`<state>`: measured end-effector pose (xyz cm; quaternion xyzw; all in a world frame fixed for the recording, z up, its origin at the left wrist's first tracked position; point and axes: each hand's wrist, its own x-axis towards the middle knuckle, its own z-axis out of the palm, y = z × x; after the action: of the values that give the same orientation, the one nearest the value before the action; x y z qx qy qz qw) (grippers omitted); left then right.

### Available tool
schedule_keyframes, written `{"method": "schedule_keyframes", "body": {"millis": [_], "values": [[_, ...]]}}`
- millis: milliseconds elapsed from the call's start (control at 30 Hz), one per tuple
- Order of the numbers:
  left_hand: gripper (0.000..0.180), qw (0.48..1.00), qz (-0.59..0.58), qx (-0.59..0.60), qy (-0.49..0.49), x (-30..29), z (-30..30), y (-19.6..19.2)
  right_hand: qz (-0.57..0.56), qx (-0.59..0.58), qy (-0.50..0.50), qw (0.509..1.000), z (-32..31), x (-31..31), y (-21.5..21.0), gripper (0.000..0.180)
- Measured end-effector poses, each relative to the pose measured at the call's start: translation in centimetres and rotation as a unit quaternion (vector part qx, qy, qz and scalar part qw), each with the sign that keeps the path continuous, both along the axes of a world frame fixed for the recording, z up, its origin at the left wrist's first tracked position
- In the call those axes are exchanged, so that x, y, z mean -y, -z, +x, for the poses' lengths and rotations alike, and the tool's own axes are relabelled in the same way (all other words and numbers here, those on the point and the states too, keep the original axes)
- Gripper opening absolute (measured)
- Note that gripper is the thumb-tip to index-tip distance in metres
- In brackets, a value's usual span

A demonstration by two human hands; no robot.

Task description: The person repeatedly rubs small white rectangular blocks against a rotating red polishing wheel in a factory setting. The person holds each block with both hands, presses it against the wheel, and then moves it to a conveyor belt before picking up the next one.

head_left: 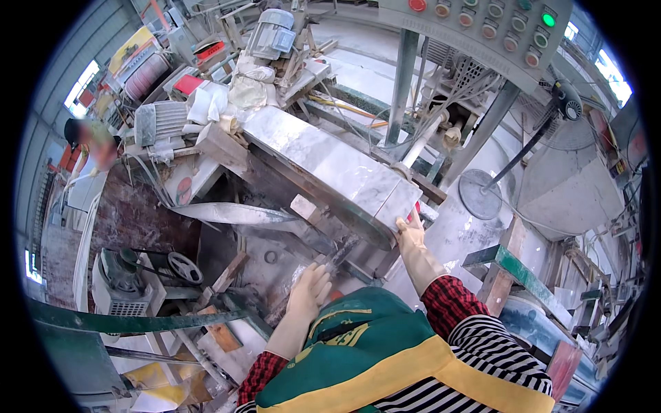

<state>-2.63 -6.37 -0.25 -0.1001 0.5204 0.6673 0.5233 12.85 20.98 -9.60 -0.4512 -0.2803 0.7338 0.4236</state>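
The long white-grey marble slab [337, 165] lies flat on the dusty machine surface [275, 206]. The right hand [412, 230] grips its near end (gloved fingers closed); the left hand [310, 289] hovers open, empty. Feeding looks barely begun.

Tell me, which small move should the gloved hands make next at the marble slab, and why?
Probably bring the left hand up to the marble slab. Only the right hand touches its near end; the left rests lower, by the machine frame, so the long slab is steadied on one side only.
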Motion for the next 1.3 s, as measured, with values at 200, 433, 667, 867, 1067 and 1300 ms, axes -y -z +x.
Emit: {"method": "schedule_keyframes", "body": {"millis": [200,433,667,867,1067,1300], "values": [[0.057,1.0,0.001,0.005,-0.007,-0.4,-0.1,0.0,0.076,0.056,-0.029,0.995,-0.3,-0.6,2.0,0.075],[0.057,1.0,0.008,0.017,-0.009,-0.6,-0.2,0.6,0.132,0.228,-0.138,0.955,0.9,-1.0,1.1,0.093],[0.058,0.999,0.024,0.007,0.024,-1.0,-0.1,0.8,0.092,0.276,-0.18,0.94,0.2,-0.9,-0.5,0.1],[0.054,0.991,0.007,-0.113,0.077,-2.9,0.6,-1.2,0.106,0.271,-0.193,0.937,0.2,-1.1,-0.9,0.102],[0.054,0.785,0.087,-0.532,0.305,-9.1,-1.4,-2.8,0.097,0.272,-0.213,0.933,0.1,-1.2,-2.2,0.105],[0.076,0.452,0.032,-0.812,0.368,-19.2,-1.2,-4.0,0.082,0.264,-0.228,0.934,0.1,-2.0,-1.2,0.112]]}}
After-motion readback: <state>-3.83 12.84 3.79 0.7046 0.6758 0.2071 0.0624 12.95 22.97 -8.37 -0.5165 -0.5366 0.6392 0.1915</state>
